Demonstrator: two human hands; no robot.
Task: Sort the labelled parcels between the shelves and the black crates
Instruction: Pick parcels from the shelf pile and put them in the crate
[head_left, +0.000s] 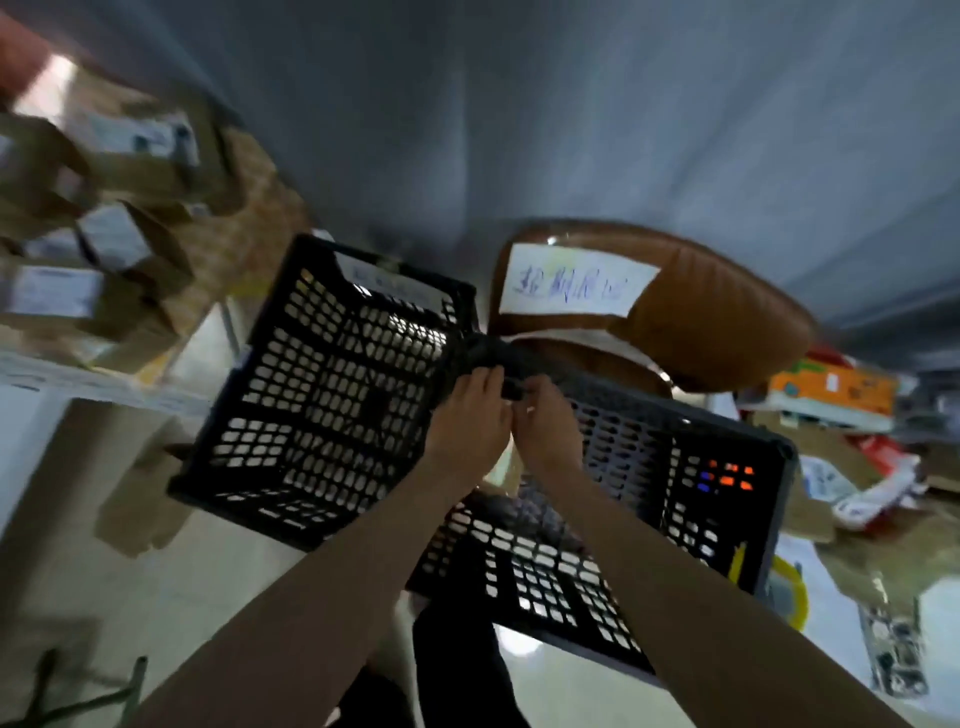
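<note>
Where the two black perforated plastic crates (332, 384) (649, 499) meet, their rims are being gripped by the left hand (467, 421) and right hand (545, 431), fingers curled.

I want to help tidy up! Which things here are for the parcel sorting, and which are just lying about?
For the job: left black crate, right black crate, labelled parcels on the shelf.
Lying about: brown chair, orange box, yellow tape roll.
</note>
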